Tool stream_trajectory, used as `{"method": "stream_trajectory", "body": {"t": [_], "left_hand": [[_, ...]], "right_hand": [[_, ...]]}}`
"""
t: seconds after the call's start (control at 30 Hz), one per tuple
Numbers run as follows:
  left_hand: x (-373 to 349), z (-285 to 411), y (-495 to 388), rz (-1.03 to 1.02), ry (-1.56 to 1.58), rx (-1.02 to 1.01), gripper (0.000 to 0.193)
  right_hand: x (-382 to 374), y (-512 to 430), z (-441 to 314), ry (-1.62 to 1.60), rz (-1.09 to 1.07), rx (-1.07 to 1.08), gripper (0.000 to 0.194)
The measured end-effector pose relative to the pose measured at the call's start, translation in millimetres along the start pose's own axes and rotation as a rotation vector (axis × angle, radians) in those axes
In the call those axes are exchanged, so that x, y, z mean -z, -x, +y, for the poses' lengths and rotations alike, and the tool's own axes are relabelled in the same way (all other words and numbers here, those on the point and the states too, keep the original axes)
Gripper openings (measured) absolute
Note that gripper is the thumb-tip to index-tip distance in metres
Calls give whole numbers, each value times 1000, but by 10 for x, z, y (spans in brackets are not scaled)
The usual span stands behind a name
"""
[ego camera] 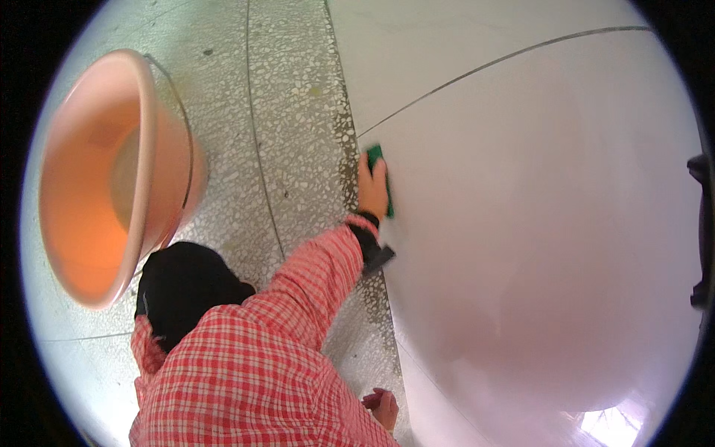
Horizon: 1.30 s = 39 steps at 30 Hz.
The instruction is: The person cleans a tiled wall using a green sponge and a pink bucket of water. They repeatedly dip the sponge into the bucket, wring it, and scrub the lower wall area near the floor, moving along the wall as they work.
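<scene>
My left hand [372, 190] holds a green scouring pad [374, 152] flat against a glossy white tiled surface [503, 212], close to where it meets the speckled terrazzo floor [296, 139]. A red checked sleeve [313, 285] covers that arm, with black fabric and a dark strap at the wrist. The hand and wrist are slightly blurred. Low in the view, my right hand [386, 410] sits near the same seam with its fingers bent. Checked cloth hides its wrist, and I cannot tell whether anything is in it.
An orange plastic bucket [146, 167] with a thin handle stands at the left, its mouth tilted towards me. Beside it is a rounded black shape [190, 290], apparently fabric. Dark fittings [702, 223] show at the far right rim.
</scene>
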<state>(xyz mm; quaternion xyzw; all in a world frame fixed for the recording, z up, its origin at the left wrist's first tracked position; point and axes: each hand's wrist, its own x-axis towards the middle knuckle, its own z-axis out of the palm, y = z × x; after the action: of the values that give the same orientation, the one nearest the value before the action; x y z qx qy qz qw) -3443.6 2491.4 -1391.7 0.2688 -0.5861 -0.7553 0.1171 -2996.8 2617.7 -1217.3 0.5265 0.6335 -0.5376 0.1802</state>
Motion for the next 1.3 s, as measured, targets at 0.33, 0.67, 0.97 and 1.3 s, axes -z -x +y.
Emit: {"method": "stream_trajectory", "body": {"t": [0.33, 0.67, 0.97, 1.3], "left_hand": [[159, 36, 308, -80, 217, 328, 67], [196, -65, 316, -128, 82, 95, 68], [148, -69, 361, -154, 10, 100, 70], [227, -258, 364, -210, -38, 297, 74]], "right_hand": [[58, 93, 129, 16, 120, -102, 47], [86, 127, 229, -28, 161, -46, 44], [112, 139, 255, -12, 41, 47, 48], [106, 86, 261, -31, 39, 21, 47]]}}
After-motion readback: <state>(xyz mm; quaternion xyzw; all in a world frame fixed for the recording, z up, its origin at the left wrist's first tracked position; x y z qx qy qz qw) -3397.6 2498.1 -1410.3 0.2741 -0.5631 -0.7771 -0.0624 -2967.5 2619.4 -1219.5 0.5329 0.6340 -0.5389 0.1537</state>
